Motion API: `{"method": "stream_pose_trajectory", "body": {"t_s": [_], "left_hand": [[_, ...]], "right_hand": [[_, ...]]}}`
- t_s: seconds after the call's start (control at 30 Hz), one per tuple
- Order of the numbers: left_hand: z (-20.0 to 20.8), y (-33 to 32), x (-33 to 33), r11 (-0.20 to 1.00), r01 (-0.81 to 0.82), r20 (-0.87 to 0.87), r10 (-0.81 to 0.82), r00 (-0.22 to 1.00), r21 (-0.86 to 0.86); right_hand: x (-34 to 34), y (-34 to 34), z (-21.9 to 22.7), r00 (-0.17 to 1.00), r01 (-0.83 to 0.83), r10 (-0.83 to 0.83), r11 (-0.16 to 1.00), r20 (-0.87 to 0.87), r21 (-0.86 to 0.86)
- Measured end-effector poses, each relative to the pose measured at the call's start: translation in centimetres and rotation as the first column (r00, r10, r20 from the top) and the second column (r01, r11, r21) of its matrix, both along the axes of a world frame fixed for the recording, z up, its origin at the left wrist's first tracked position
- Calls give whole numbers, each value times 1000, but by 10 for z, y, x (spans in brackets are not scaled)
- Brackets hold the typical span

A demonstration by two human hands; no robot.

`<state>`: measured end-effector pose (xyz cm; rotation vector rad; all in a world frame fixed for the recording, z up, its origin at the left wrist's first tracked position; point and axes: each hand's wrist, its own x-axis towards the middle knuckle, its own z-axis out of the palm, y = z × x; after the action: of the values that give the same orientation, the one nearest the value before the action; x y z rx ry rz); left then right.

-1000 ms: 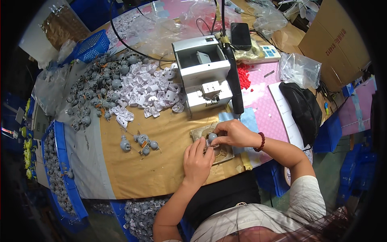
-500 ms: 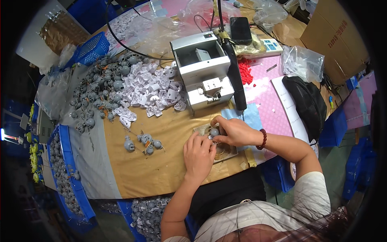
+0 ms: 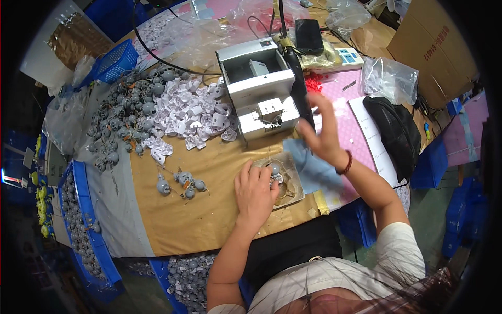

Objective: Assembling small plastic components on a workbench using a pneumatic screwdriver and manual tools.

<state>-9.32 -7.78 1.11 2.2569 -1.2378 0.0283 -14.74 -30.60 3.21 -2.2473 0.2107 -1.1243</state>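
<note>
A grey ball-shaped part (image 3: 275, 168) with thin wires sits in a shallow square fixture (image 3: 294, 183) at the front of the table. My left hand (image 3: 254, 191) lies over the fixture's left side, fingers bent and thumb against the part's pale base, holding it there. My right hand (image 3: 323, 131) is raised to the right of the machine, over the blue cloth (image 3: 314, 170). Its fingers are apart with nothing seen between them. A silver machine (image 3: 266, 112) with a small metal block on its front stands just beyond the fixture.
White plastic caps (image 3: 185, 112) and grey ball parts (image 3: 125, 104) are heaped at left. Loose grey parts (image 3: 183, 180) lie nearer. Small red pieces (image 3: 314, 83) sit behind my right hand. Farther right are a black pouch (image 3: 392, 136) and a phone (image 3: 308, 36).
My right hand has let go of the grey ball-shaped part and moved up and right, its fingers opening. My left hand has stayed at the fixture.
</note>
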Motion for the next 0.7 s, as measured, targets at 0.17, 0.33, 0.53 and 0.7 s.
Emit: {"method": "stream_pose_trajectory", "body": {"t_s": [0.17, 0.33, 0.53, 0.7], "left_hand": [[-3, -6, -2, 998, 29, 19, -28, 999, -58], [-6, -3, -1, 997, 15, 6, -15, 1000, -73], [-6, -1, -1, 996, 16, -45, -20, 999, -83], [-7, -3, -3, 997, -9, -53, 5, 999, -72]], "right_hand": [[31, -56, -42, 984, 74, 13, 879, -180, 471], [21, -22, -6, 996, 5, -45, 889, 76, 457], [33, 6, 104, 880, -460, 295, 725, 372, 513], [78, 9, 94, 902, -414, 276, 769, 332, 487]]}}
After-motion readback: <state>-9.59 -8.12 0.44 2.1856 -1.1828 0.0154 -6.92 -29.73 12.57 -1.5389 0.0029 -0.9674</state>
